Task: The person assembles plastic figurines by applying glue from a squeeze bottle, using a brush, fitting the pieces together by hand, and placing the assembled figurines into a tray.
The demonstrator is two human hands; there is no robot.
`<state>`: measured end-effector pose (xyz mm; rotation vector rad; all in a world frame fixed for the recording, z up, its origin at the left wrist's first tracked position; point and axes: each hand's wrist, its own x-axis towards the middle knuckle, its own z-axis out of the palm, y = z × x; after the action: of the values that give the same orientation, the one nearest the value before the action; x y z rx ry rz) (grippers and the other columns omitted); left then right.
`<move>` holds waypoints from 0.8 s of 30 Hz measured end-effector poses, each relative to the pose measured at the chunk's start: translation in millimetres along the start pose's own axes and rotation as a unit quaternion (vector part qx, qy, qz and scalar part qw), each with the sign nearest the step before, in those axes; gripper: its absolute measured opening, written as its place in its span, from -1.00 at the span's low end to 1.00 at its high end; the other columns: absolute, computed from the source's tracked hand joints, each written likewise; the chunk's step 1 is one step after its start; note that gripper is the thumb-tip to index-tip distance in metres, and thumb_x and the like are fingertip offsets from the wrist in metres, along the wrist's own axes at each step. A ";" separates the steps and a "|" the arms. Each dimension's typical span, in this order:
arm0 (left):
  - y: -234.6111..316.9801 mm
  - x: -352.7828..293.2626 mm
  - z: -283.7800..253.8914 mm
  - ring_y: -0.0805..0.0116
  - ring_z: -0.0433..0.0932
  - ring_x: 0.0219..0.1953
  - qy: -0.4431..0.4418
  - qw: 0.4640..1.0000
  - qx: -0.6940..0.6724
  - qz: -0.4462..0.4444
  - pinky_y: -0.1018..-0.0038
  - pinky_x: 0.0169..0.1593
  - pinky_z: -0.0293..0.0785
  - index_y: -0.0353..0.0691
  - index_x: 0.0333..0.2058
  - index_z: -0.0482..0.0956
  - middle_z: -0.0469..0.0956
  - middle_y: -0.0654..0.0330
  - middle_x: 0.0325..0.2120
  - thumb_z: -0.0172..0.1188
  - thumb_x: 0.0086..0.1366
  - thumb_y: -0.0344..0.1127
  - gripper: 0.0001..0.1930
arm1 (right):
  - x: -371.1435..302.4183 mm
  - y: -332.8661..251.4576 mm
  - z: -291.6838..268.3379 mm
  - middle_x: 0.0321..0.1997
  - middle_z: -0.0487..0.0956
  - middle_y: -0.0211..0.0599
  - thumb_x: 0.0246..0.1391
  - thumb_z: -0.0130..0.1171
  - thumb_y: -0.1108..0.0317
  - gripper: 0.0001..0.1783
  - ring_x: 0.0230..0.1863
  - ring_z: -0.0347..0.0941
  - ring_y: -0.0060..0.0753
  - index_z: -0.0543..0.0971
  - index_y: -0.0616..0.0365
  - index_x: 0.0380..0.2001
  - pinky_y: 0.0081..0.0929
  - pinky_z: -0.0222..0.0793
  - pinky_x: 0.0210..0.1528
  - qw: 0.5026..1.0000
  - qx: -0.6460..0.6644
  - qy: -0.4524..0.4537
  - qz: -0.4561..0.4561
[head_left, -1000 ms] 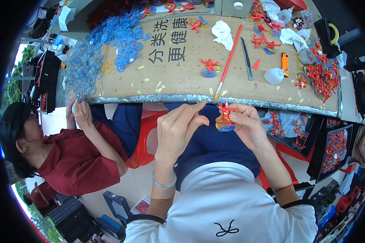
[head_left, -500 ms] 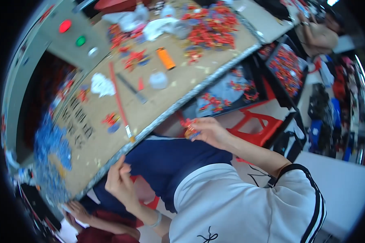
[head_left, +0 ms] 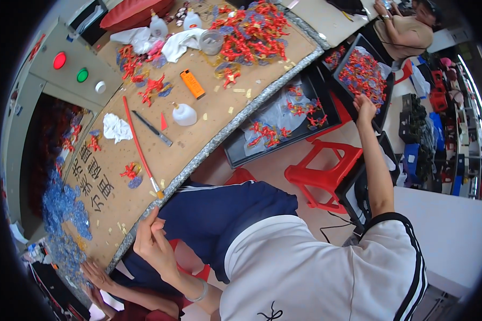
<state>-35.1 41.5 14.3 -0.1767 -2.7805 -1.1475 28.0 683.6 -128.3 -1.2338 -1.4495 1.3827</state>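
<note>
My right hand [head_left: 365,111] is stretched out to the far right, at the near edge of a tilted black tray [head_left: 389,88] heaped with small red toy figures [head_left: 362,80] on blue and yellow clear parts. Its fingers are bent together against the heap; whatever they may hold is hidden. My left hand [head_left: 154,245] hovers by the table's front edge, loosely bent with fingers apart and nothing visible in it. Near it on the table lie a red-handled brush [head_left: 140,144] and a single red toy figure [head_left: 130,172] with a blue clear part.
More red figures [head_left: 257,32] are piled at the back of the table [head_left: 211,115]. A craft knife [head_left: 152,128], orange box [head_left: 192,84], squeeze bottle [head_left: 185,114] and white cloth [head_left: 117,128] lie mid-table. A red stool [head_left: 326,166] stands below a second tray [head_left: 241,155]. A co-worker's hands [head_left: 97,275] touch blue pieces.
My right hand has moved from in front of my lap, where it held a red toy figure, out to the far right tray. My left hand has barely moved.
</note>
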 end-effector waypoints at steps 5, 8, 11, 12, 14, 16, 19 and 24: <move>-2.4 -8.4 -7.9 0.53 0.33 -0.65 0.001 1.000 0.002 -0.009 0.63 -0.57 0.24 -0.34 -0.21 0.60 0.46 0.20 -0.61 0.00 0.14 -0.64 -0.73 | -105.3 33.0 69.7 -0.43 0.63 -0.21 -0.07 0.18 0.42 -0.77 -0.41 0.56 -0.47 0.60 0.29 -0.30 -0.52 0.47 -0.30 0.916 -0.290 -0.253 -0.111; -1.1 -1.9 0.6 0.50 0.37 -0.64 -0.007 1.000 0.000 0.004 0.61 -0.55 0.28 -0.35 -0.22 0.60 0.47 0.19 -0.62 0.03 0.14 -0.63 -0.75 | -85.7 81.5 80.1 -0.31 0.61 -0.04 -0.14 0.15 0.51 -0.71 -0.32 0.56 -0.07 0.58 0.26 -0.24 -0.31 0.46 -0.17 0.842 -0.409 -0.259 -0.239; 3.1 -0.5 -0.1 0.47 0.40 -0.62 -0.003 1.000 -0.002 0.001 0.59 -0.52 0.32 -0.35 -0.23 0.60 0.47 0.18 -0.63 0.05 0.13 -0.62 -0.76 | -65.8 111.4 94.6 -0.15 0.54 -0.03 -0.16 0.15 0.53 -0.61 -0.19 0.50 0.02 0.53 0.23 -0.15 -0.18 0.43 -0.11 0.717 -0.502 -0.251 -0.413; 4.5 -4.7 -9.3 0.45 0.43 -0.62 0.007 1.000 0.002 -0.012 0.57 -0.51 0.34 -0.35 -0.23 0.60 0.47 0.17 -0.64 0.06 0.12 -0.61 -0.76 | -63.9 126.4 108.8 -0.06 0.47 -0.03 -0.17 0.17 0.50 -0.57 -0.11 0.45 0.05 0.49 0.20 -0.11 -0.11 0.40 -0.08 0.704 -0.510 -0.291 -0.400; 4.6 -6.6 -6.9 0.43 0.45 -0.61 0.009 1.000 0.000 -0.013 0.56 -0.50 0.35 -0.35 -0.23 0.60 0.48 0.17 -0.64 0.08 0.12 -0.60 -0.76 | -70.4 126.1 118.8 -0.12 0.50 -0.05 -0.17 0.20 0.42 -0.64 -0.12 0.45 0.08 0.53 0.19 -0.20 -0.11 0.40 -0.09 0.726 -0.536 -0.308 -0.301; 9.9 -6.7 -9.9 0.35 0.49 -0.59 -0.005 1.000 0.005 0.006 0.51 -0.48 0.39 -0.33 -0.22 0.60 0.50 0.14 -0.63 0.15 0.09 -0.57 -0.77 | -82.7 116.3 119.7 -0.27 0.54 -0.01 -0.18 0.25 0.26 -0.76 -0.21 0.49 0.08 0.56 0.18 -0.43 -0.09 0.42 -0.14 0.704 -0.562 -0.296 -0.318; 6.4 -2.6 -5.1 0.21 0.52 -0.56 -0.031 0.999 -0.008 0.042 0.41 -0.49 0.42 -0.26 -0.25 0.60 0.54 0.14 -0.57 0.27 0.04 -0.37 -0.75 | -68.3 121.2 90.8 -0.37 0.54 0.01 -0.13 0.25 0.13 -0.67 -0.32 0.47 0.12 0.55 0.23 -0.50 -0.05 0.36 -0.28 0.691 -0.583 -0.290 -0.315; 4.6 0.3 -0.7 0.32 0.51 -0.59 -0.014 0.996 -0.021 0.084 0.50 -0.50 0.42 -0.28 -0.20 0.59 0.51 0.19 -0.61 0.25 0.09 -0.35 -0.73 | -63.6 128.5 62.2 -0.50 0.58 -0.01 -0.23 0.34 0.28 -0.77 -0.40 0.53 0.06 0.59 0.22 -0.55 -0.15 0.42 -0.30 0.742 -0.556 -0.243 -0.284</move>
<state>-34.6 44.2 18.1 -0.4251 -2.7059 -1.1692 0.3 599.5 -257.0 -0.8613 -2.9401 0.2934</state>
